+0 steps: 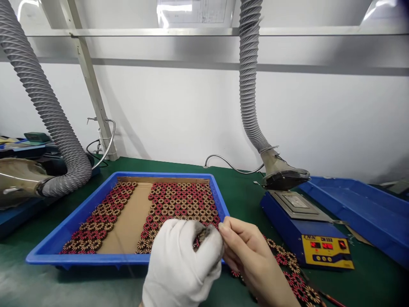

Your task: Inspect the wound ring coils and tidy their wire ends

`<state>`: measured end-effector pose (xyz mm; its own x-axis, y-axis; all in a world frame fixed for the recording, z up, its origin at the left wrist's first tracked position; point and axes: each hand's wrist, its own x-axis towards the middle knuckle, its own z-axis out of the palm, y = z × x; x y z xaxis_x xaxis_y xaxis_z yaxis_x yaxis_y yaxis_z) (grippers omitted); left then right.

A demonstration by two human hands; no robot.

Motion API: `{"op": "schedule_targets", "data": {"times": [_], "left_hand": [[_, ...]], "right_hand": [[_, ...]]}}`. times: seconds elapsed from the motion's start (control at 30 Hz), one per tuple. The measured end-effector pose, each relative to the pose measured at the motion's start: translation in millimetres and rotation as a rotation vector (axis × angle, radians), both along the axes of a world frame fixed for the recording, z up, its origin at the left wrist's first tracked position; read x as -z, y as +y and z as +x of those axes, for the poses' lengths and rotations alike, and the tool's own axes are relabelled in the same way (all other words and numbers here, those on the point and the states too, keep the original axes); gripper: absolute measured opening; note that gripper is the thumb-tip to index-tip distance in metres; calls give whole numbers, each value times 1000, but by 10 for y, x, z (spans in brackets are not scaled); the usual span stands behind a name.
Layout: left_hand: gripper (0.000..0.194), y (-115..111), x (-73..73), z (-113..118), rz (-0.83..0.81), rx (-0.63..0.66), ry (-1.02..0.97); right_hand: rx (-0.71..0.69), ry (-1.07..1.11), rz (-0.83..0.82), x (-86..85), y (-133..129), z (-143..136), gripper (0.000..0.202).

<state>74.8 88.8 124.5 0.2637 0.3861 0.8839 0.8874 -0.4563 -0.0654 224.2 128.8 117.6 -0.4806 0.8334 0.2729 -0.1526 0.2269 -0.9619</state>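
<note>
Place: workshop bench, small-parts assembly by what I can see
Air: ribbed extraction ducts [249,76] with flared hoods [284,172]
Bench: green work surface [172,167]
Equipment: blue heating-type unit [311,230], yellow panel, red digits lit
Stock: blue tray [128,259], rows of round red-and-tan wound parts [182,200]
Overhead: metal rail [134,32], papers in clear covers [200,12]

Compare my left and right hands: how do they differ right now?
The left hand wears a white glove, darkened at the fingertips; the right hand is bare.
The left hand curls around a patterned piece; the right hand pinches thumb and forefinger beside it, contents unclear.
Both meet near the blue tray's near right corner.
</note>
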Motion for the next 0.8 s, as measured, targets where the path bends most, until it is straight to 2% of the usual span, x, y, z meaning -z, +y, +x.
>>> {"op": "schedule_targets", "data": {"times": [0.07, 0.13, 0.23, 0.27, 0.37, 0.5, 0.57, 0.63, 0.73, 0.8], "left_hand": [[13, 5, 7, -9, -89, 57, -127], [16, 12, 10, -10, -210, 191, -315], [18, 24, 3, 10, -315, 371, -546], [19, 28, -2, 21, -334, 408, -607], [19, 41, -20, 49, -477, 509, -781], [17, 57, -28, 67, -704, 644, -928], [18, 55, -24, 71, -684, 627, -884], [19, 44, -18, 73, -543, 505, -769], [20, 18, -11, 68, -340, 337, -630], [20, 7, -10, 61, -343, 330, -645]], "right_hand": [[-75, 118, -31, 30, 41, 27, 50], [-5, 153, 147, 42, 67, 64, 48], [107, 53, 444, 37, 72, 101, 14], [109, 29, 502, 35, 71, 103, 9], [64, 49, 580, 36, 79, 86, 21], [40, 99, 630, 38, 91, 42, 20], [60, 86, 664, 38, 67, 24, 15], [172, 44, 663, 39, 24, 14, 15], [551, 85, 606, 34, -41, 20, 18], [718, 109, 634, 21, -59, 31, 16]]}}
